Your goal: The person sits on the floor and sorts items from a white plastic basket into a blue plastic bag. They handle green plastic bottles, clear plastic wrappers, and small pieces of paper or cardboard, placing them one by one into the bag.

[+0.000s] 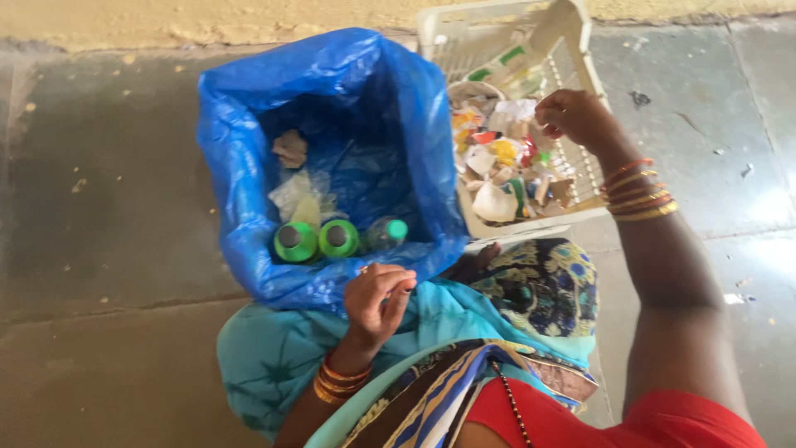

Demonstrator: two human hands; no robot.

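Glossy crinkled blue plastic bag (pixel 332 108), smooth green plastic bottles (pixel 296 241), matt white plastic basket (pixel 572 33), seemingly paper scraps (pixel 497 158), rough stone floor (pixel 99 166)

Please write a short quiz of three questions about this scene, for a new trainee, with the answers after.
1. True or false: the big blue plastic bag stands open.
2. Which hand reaches into the white plastic crate full of mixed paper and wrapper scraps? A) left hand B) right hand
3. How many green plastic bottles lie side by side at the bottom of the bag?

Key:
1. True.
2. B: the right hand is over the scraps in the crate, while the left hand grips the near edge of the bag.
3. Two; a clear bottle with a green cap lies beside them.
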